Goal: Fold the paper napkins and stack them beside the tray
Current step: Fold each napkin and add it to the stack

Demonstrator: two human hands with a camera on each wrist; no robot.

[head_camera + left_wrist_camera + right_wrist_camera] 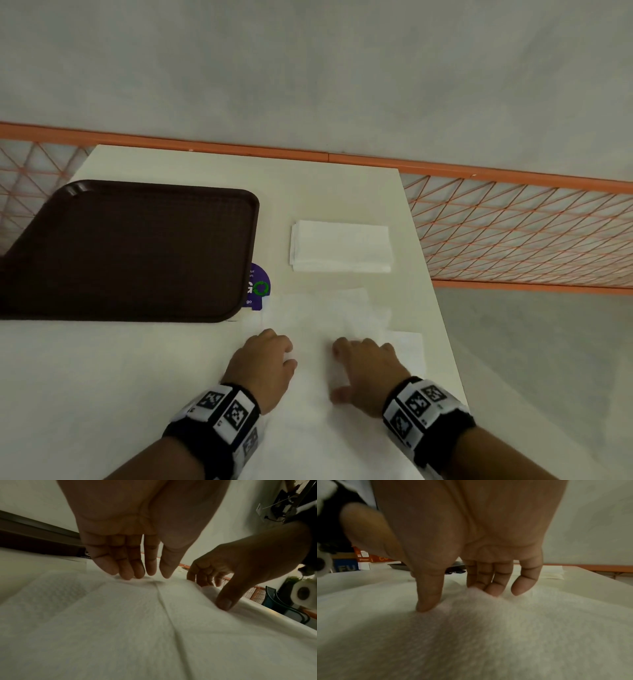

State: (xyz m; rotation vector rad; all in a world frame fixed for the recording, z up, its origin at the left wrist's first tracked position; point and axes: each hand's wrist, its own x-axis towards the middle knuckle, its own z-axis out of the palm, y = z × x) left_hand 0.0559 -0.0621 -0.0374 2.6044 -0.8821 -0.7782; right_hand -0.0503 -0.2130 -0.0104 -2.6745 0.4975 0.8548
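Left hand palm down on an unfolded white napkin, fingers straight and close together, tips pressing the paper; seen the same in the left wrist view, fingertips on the sheet next to a crease line. Right hand just beside it on the same napkin, fingers extended downward, thumb set apart and planted on the paper, a small ridge of paper bunched between thumb and fingers; not clear whether it is pinched. Napkin lies flat on the white table, near edge toward the person. Stack of folded napkins sits farther back, just right of the brown tray, not touching it. Purple sticker partly under the tray's right edge. Orange mesh railing behind the table.
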